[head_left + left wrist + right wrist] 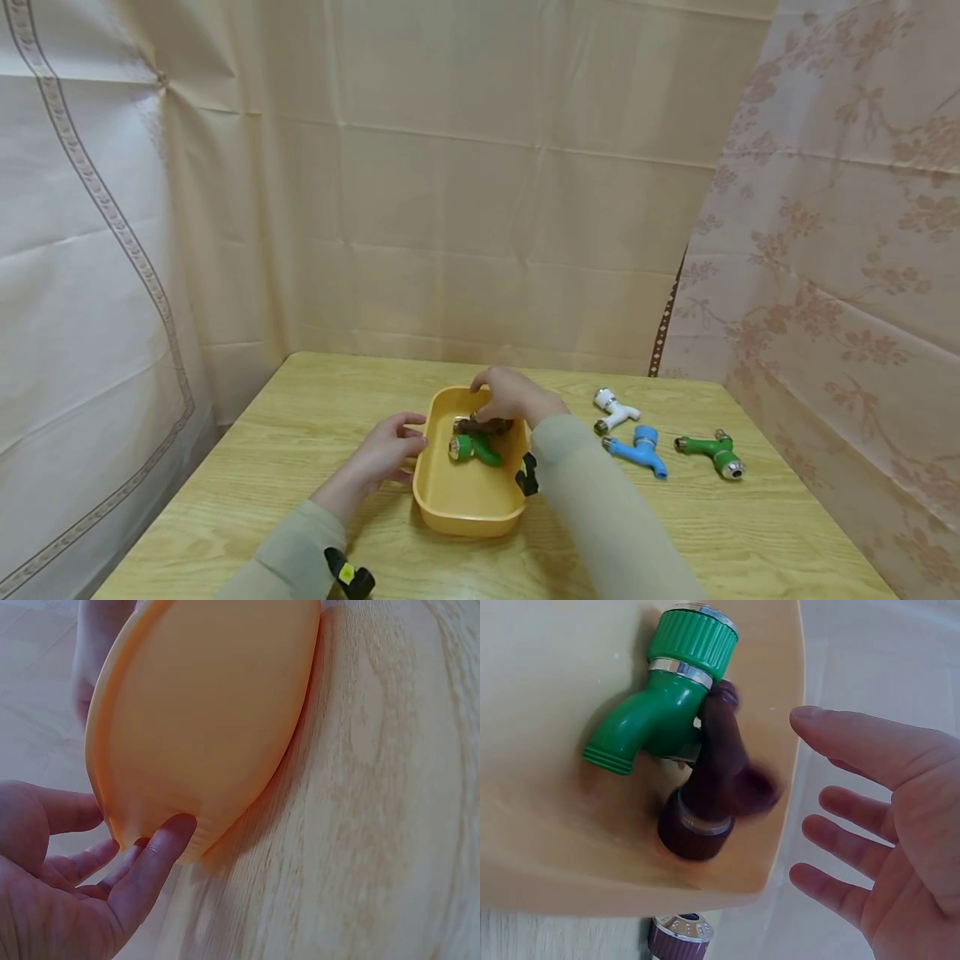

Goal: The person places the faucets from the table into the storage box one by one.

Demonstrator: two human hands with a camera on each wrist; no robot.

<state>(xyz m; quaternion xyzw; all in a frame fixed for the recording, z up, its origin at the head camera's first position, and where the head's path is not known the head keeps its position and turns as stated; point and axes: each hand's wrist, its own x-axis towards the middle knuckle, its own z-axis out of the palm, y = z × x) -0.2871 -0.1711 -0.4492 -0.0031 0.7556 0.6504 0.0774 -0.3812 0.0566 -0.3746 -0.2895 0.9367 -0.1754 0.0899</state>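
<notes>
A yellow plastic tray [468, 500] on the table holds a green tap [472, 448] and a dark brown tap [487, 426]. In the right wrist view the brown tap [716, 772] is blurred, leaning against the green tap [667, 697]. My right hand [513, 396] is over the tray's far right part in the head view. Its fingers are spread and hold nothing, with a gap to the brown tap in the right wrist view. My left hand [382, 454] touches the tray's left side with its fingertips; in the left wrist view they rest at the rim and outer wall.
Right of the tray on the wooden table [330, 400] lie a white tap [617, 410], a blue tap [637, 452] and a green tap [712, 452]. A purple-ringed knob [681, 937] shows beyond the tray wall. Cloth curtains [480, 208] hang behind and on both sides.
</notes>
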